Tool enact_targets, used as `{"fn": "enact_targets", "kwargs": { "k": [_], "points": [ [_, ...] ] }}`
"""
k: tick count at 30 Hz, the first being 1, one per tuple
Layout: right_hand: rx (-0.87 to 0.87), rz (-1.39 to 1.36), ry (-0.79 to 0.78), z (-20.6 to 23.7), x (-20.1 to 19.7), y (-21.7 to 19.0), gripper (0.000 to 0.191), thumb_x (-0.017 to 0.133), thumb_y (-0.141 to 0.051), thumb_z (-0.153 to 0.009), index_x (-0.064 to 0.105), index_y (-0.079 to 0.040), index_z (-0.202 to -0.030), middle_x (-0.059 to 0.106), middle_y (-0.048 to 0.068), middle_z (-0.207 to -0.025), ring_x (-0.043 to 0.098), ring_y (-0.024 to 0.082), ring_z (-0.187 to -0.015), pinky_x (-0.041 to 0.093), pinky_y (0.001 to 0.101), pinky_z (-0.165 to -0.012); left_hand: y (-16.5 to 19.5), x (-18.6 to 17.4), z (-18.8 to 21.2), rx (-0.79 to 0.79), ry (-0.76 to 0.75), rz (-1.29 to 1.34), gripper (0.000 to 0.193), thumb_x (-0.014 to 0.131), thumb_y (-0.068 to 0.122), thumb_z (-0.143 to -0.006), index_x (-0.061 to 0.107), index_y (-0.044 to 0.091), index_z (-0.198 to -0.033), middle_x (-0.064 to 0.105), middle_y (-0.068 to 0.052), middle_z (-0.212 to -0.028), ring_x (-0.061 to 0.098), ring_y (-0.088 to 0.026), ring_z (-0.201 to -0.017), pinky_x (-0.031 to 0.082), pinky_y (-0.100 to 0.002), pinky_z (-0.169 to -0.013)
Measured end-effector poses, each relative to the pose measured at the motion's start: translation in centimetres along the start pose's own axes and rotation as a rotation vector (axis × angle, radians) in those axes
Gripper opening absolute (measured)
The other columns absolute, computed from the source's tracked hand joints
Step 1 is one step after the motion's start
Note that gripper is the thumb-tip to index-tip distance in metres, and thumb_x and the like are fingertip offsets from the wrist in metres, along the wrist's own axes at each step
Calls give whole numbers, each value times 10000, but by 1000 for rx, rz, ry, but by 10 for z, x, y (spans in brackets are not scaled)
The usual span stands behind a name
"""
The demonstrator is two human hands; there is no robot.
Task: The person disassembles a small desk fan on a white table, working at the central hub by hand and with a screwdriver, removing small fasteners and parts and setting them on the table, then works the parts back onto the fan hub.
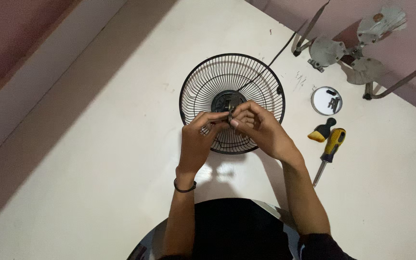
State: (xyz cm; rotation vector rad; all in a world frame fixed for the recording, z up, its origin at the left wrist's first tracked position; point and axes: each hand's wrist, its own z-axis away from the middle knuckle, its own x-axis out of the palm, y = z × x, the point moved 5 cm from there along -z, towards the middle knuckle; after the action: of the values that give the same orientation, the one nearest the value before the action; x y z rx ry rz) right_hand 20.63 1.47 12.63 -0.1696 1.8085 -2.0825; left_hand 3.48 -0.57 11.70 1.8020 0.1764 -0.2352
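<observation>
Here, you are holding both hands together over the black wire fan guard (pixel 208 82), which is lying flat on the pale table (pixel 97 168) at about twelve o'clock from your body. Your left hand (pixel 196 142) is reaching up from six o'clock, its fingers (pixel 213 117) curled and pinched toward the right hand's. Your right hand (pixel 263 130) is coming in from four o'clock, thumb and fingertips (pixel 235 121) pressed together. Between the two pinches you are gripping a small dark part (pixel 230 113), just above the guard's round black hub (pixel 225 99); what the part is cannot be told. A thin black cord (pixel 278 52) is running from the guard toward one o'clock. At three o'clock from your hands a yellow-and-black screwdriver (pixel 330 150) is lying beside a small yellow-and-black bit holder (pixel 323 131). Farther out at two o'clock a round white lid (pixel 321 103) is holding a few dark screws, and beyond it a grey metal fan blade assembly (pixel 357 53) is resting.
</observation>
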Motion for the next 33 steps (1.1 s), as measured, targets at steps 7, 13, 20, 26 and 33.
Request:
{"fn": "enact_targets", "kwargs": {
  "k": [7,13,20,26,33],
  "points": [
    [-65,-16,104,7,-11,-1,150,676,-89,-995,626,-24,-1120,635,-11,-913,587,43,-820,514,215,-726,-13,-9,2,-56,93,-54,290,774,71,-886,772,114,-1173,712,-37,-926,575,-66,-703,517,-241,-630],
    [-11,315,325,9,-39,4,192,712,-140,-977,713,-31,-1135,681,39,-916,587,89,-792,511,252,-731,-30,-16,-4,-68,172,-37,230,757,49,-906,763,55,-1136,766,-71,-990,616,-94,-703,504,-248,-605],
    [-97,435,330,10,-35,9,226,718,-112,-944,713,-20,-1150,696,56,-1004,650,111,-858,539,286,-780,-37,-6,-8,-81,106,83,230,683,-1,-953,711,-12,-1180,785,-125,-1114,776,-172,-999,621,-279,-854],
    [-25,460,335,5,-32,18,245,714,-145,-942,716,-21,-1153,673,62,-991,647,122,-826,554,294,-759,-42,1,-17,-36,98,9,194,659,3,-961,701,-22,-1149,781,-144,-1104,782,-205,-1020,643,-299,-842],
    [59,510,366,4,-31,25,230,692,-149,-954,741,-47,-1154,683,59,-965,613,139,-751,529,313,-680,-54,8,-19,-29,32,-25,221,631,31,-985,690,11,-1198,788,-134,-1078,789,-214,-1009,657,-292,-833]
  ]
}}
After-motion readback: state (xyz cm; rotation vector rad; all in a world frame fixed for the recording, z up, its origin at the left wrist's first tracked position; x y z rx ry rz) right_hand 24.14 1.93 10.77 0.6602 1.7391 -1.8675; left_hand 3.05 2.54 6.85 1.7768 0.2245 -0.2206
